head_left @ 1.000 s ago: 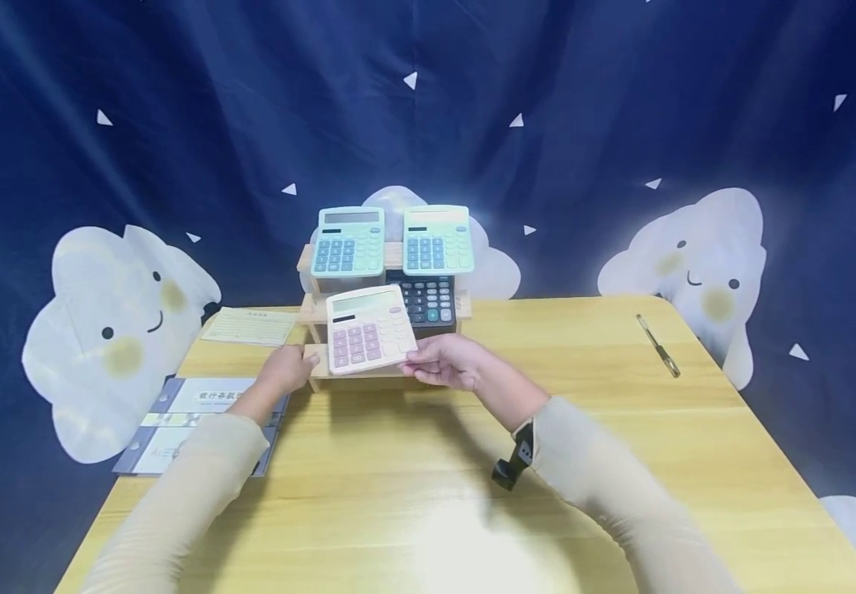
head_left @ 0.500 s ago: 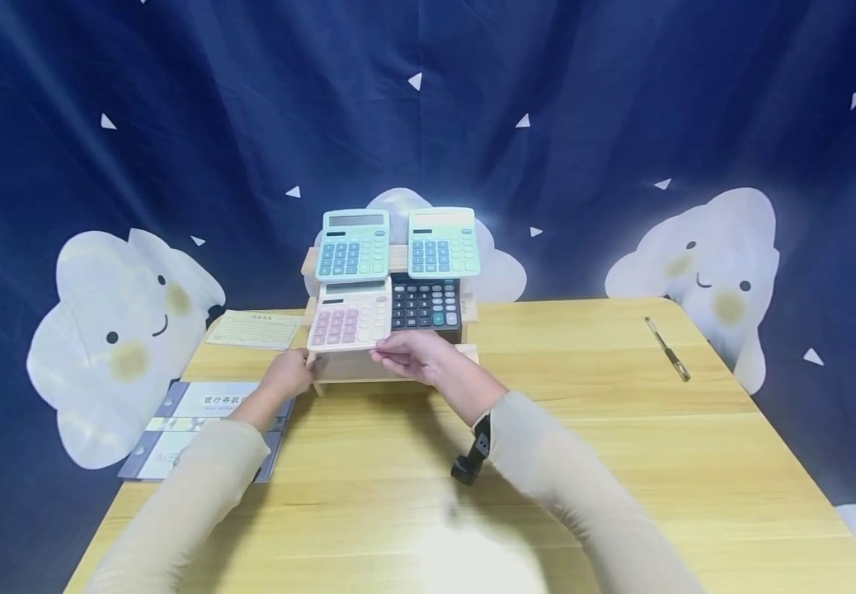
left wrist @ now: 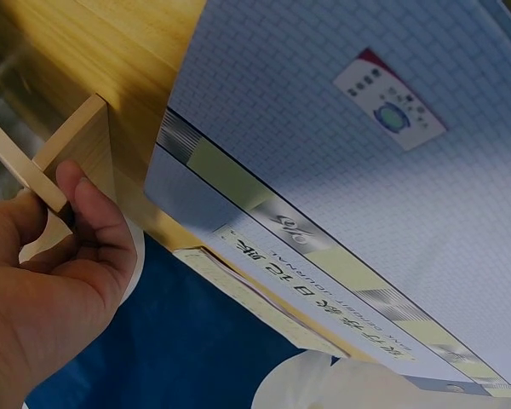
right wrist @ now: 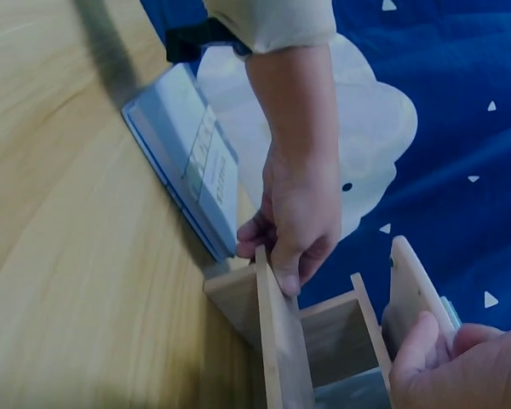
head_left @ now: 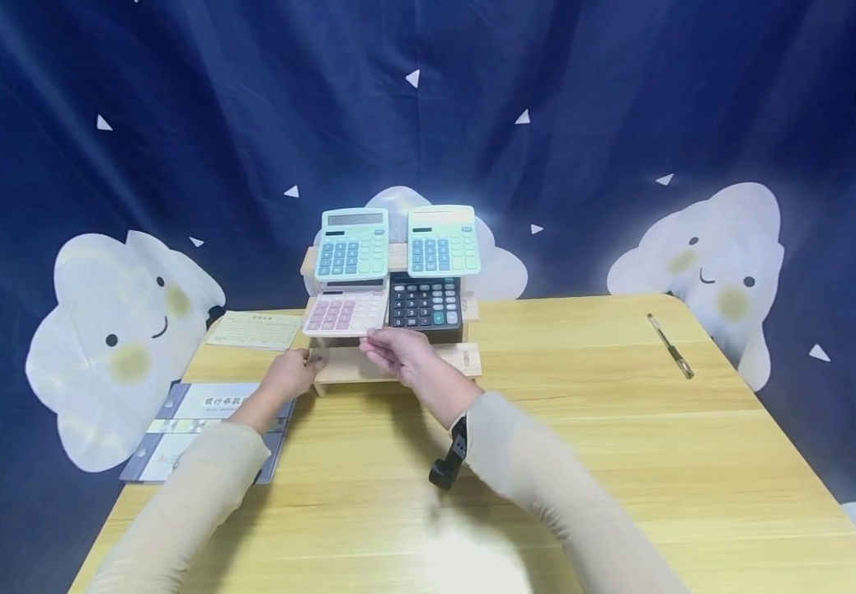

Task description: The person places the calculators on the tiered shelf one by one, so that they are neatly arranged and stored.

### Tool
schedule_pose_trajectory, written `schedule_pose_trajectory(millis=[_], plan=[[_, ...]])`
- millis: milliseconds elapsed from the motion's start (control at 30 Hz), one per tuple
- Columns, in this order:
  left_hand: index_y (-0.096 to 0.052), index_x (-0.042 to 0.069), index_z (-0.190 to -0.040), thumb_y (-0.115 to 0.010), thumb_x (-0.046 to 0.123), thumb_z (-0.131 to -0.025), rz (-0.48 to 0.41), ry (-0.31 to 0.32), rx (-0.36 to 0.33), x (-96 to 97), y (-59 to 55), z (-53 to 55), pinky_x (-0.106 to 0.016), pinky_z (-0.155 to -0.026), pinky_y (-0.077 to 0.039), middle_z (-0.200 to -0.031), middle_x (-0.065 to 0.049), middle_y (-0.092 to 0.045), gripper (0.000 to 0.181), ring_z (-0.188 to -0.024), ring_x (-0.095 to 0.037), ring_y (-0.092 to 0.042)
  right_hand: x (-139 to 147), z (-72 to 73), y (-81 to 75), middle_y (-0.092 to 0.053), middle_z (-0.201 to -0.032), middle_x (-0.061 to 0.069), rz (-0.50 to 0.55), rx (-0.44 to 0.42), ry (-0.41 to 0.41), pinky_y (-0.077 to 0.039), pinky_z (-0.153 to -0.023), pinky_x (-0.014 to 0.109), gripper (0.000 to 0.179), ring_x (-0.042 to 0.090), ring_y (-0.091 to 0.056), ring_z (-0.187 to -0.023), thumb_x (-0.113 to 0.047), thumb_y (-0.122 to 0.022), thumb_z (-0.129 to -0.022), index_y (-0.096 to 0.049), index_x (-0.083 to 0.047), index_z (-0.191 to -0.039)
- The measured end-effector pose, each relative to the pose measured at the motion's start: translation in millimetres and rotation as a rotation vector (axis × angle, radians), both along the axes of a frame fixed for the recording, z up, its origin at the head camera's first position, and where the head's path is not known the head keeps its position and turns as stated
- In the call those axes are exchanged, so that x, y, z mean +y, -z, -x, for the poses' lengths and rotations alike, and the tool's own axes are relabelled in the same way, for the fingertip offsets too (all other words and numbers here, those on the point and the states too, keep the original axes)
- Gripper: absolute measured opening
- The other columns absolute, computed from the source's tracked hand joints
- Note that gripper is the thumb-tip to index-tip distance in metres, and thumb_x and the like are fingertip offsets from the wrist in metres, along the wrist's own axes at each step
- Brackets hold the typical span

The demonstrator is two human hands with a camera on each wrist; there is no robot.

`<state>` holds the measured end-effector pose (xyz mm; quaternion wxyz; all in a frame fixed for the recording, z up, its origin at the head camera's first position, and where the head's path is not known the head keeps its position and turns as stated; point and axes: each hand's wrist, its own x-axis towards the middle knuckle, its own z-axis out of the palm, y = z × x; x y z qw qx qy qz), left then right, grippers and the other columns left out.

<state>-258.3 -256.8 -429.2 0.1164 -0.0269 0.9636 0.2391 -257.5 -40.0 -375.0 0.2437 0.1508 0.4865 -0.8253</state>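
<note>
A tiered wooden rack (head_left: 398,364) stands at the back of the table. My left hand (head_left: 290,373) grips the left end of its lowest board; the left wrist view shows thumb and fingers around the wood (left wrist: 30,166). With my right hand (head_left: 407,356) I pinch the front edge of a white calculator with pink keys (head_left: 345,314), at the left of the middle tier. Its top part is hidden beneath a mint calculator (head_left: 352,244) on the top tier. A second mint calculator (head_left: 444,241) sits to the right, above a black calculator (head_left: 425,304) on the middle tier.
On the left of the table lie grey-blue journal books (head_left: 176,433), with a pale paper slip pad (head_left: 253,330) behind them. A pen (head_left: 670,346) lies at the right. Behind the table hangs a dark blue curtain (head_left: 547,165) with cloud prints.
My right hand has moved left and inward, taking the pink-keyed calculator from in front of the rack back onto the middle tier, beside the black one. The left hand keeps its grip.
</note>
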Motion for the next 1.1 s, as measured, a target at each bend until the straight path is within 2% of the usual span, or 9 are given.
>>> schedule_pose_trajectory(millis=[200,367,667,833,900,967,1000,1100], plan=[[-0.035,-0.015,-0.136,-0.041,0.029,-0.101,0.000,-0.013,-0.015,-1.4,1.2,-1.0,-0.050,-0.089,-0.048,-0.107,-0.028,-0.063,0.057,-0.075,-0.024,-0.068,-9,-2.7,6.0,-0.069,-0.100,0.020,0.017,-0.045,0.084,-0.056,-0.070,0.026,0.021,0.018,-0.071,-0.074,-0.002,-0.061,-0.089,-0.065,0.004,-0.109],[-0.034,-0.015,-0.136,-0.041,0.029,-0.101,0.003,-0.028,-0.015,-2.4,1.1,-4.1,-0.052,-0.095,-0.044,-0.104,-0.026,-0.064,0.057,-0.080,-0.028,-0.067,-19,-1.4,12.6,-0.066,-0.106,0.023,0.030,-0.050,0.137,-0.057,-0.070,0.027,0.020,0.025,-0.069,-0.091,0.000,-0.059,-0.090,-0.064,0.007,-0.108],[-0.032,-0.015,-0.138,-0.040,0.030,-0.102,-0.004,-0.011,-0.005,2.6,1.7,-2.2,-0.053,-0.101,-0.038,-0.108,-0.027,-0.063,0.059,-0.082,-0.029,-0.068,-26,-0.2,21.4,-0.068,-0.100,0.019,0.054,-0.029,0.278,-0.056,-0.074,0.025,0.021,0.017,-0.070,-0.082,-0.002,-0.059,-0.090,-0.062,0.004,-0.110],[-0.032,-0.015,-0.138,-0.041,0.030,-0.101,-0.010,-0.006,-0.004,4.3,0.8,-1.0,-0.053,-0.101,-0.038,-0.107,-0.028,-0.063,0.058,-0.081,-0.029,-0.068,-24,0.4,25.1,-0.066,-0.109,0.021,0.077,-0.033,0.312,-0.055,-0.075,0.024,0.021,0.015,-0.070,-0.080,-0.007,-0.060,-0.091,-0.062,0.002,-0.110],[-0.032,-0.015,-0.138,-0.041,0.029,-0.101,-0.009,-0.016,-0.004,3.1,0.6,-1.0,-0.053,-0.101,-0.038,-0.103,-0.025,-0.066,0.058,-0.080,-0.028,-0.068,-23,0.1,26.1,-0.064,-0.114,0.022,0.076,-0.038,0.267,-0.055,-0.078,0.025,0.023,0.015,-0.069,-0.080,-0.009,-0.059,-0.092,-0.061,0.004,-0.112],[-0.033,-0.015,-0.138,-0.041,0.029,-0.101,-0.007,-0.023,-0.002,1.4,0.9,-0.9,-0.053,-0.098,-0.041,-0.095,-0.022,-0.067,0.057,-0.077,-0.026,-0.068,-19,-2.0,26.8,-0.062,-0.116,0.023,0.046,-0.044,0.161,-0.054,-0.081,0.027,0.027,0.017,-0.069,-0.081,-0.010,-0.057,-0.093,-0.060,0.005,-0.115],[-0.033,-0.014,-0.138,-0.041,0.029,-0.101,-0.004,-0.024,-0.002,0.6,1.0,-1.0,-0.053,-0.098,-0.041,-0.092,-0.021,-0.068,0.057,-0.076,-0.025,-0.068,-17,-4.1,26.4,-0.063,-0.116,0.022,0.012,-0.042,0.086,-0.054,-0.082,0.029,0.028,0.018,-0.069,-0.081,-0.010,-0.056,-0.093,-0.059,0.005,-0.117],[-0.035,-0.014,-0.137,-0.039,0.031,-0.101,0.036,-0.008,0.013,-3.0,2.2,-3.4,-0.054,-0.100,-0.038,-0.110,-0.027,-0.063,0.058,-0.099,-0.037,-0.062,-2,-12.9,23.6,-0.065,-0.109,0.020,-0.130,0.048,-0.183,-0.054,-0.084,0.033,0.031,0.021,-0.069,-0.082,-0.010,-0.055,-0.093,-0.057,0.003,-0.121]])
